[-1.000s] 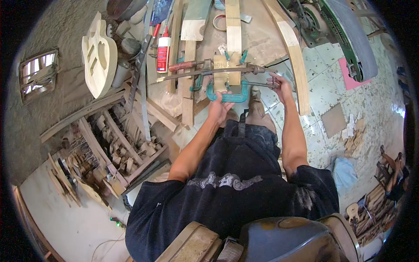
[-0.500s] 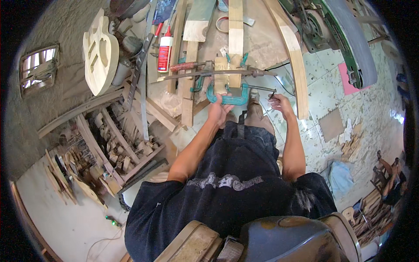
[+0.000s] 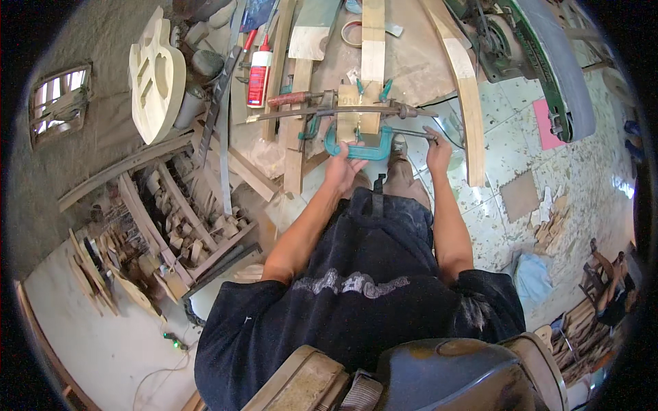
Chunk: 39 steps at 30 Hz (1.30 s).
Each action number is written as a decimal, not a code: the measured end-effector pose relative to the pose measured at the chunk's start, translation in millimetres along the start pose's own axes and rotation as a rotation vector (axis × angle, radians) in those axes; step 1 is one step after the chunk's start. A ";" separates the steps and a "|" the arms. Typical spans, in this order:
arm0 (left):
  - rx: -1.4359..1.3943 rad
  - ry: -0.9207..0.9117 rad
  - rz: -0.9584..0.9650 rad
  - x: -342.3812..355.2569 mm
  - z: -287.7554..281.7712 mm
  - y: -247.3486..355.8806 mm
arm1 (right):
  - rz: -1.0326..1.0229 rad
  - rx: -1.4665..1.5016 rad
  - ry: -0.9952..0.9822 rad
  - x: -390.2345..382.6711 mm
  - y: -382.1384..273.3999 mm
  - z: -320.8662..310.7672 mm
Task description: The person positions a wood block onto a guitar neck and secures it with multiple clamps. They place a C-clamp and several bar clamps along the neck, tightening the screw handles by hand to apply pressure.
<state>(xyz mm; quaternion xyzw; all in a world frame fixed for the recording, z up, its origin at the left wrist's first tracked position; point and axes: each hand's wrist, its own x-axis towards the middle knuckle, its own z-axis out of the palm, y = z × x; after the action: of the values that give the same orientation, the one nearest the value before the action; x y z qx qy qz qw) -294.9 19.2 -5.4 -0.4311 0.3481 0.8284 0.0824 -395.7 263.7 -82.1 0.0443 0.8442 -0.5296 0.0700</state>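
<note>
While pinching the near bar of teal C-clamp [image 3: 370, 153] between thumb and fingers of left grip [image 3: 340, 169], also pinches the end of its screw [image 3: 411, 132] in right grip [image 3: 439, 151]. Has clamp at near edge of bench [image 3: 415, 68], arms either side of wood blocks [image 3: 347, 127]. Just beyond, across same blocks: red-handled bar clamp [image 3: 290, 99]. Farther, toward left edge: white-and-red bottle [image 3: 258, 79]. Past that: wide pale board [image 3: 310, 41].

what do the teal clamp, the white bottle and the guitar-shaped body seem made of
Teal clamp: probably painted metal, evenly coloured beside its bare grey screw. White bottle: likely smooth plastic, opaque, squeeze-bottle shaped. Guitar-shaped body: apparently unvarnished wood, pale cream without obvious gloss.
</note>
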 end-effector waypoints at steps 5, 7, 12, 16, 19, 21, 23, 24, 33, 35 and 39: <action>-0.004 -0.028 0.006 0.0 5.4 -0.1 | 0.140 -0.034 -0.189 16.6 -19.2 -15.5; 0.001 -0.012 0.004 1.0 0.7 -0.8 | 0.279 -0.090 -0.338 13.2 -22.5 -19.5; -0.001 -0.004 0.008 1.5 1.9 -4.4 | 0.234 0.433 -0.305 0.9 17.1 -17.0; -0.004 -0.007 0.011 2.1 1.5 -5.1 | 0.321 0.406 -0.358 6.7 26.7 -17.0; -0.005 0.011 0.004 0.0 3.8 -3.0 | 0.461 0.371 -0.415 13.2 16.8 -26.6; -0.003 0.017 -0.001 -0.1 5.0 -2.3 | 0.454 0.205 -0.508 20.1 10.2 -31.6; 0.031 0.006 -0.010 -0.7 5.7 -1.2 | 0.504 0.175 -0.457 16.7 -3.2 -30.9; 0.030 0.003 -0.007 -1.3 5.6 -0.4 | 0.553 0.144 -0.410 16.1 -12.4 -31.0; 0.011 0.007 0.023 -5.4 6.4 -0.5 | 0.304 -0.040 -0.202 6.0 -27.7 -12.7; -0.007 -0.021 0.048 -5.6 4.1 -1.6 | 0.191 -0.347 -0.264 9.1 -32.5 -4.3; -0.001 -0.026 0.044 -2.3 7.1 -1.8 | 0.130 -0.544 -0.365 29.3 -8.8 2.4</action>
<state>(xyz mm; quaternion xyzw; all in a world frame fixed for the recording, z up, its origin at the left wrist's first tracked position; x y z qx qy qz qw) -297.3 25.5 -1.8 -0.4124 0.3563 0.8356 0.0684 -425.8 257.7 -80.1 -0.0179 0.9236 -0.2783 0.2630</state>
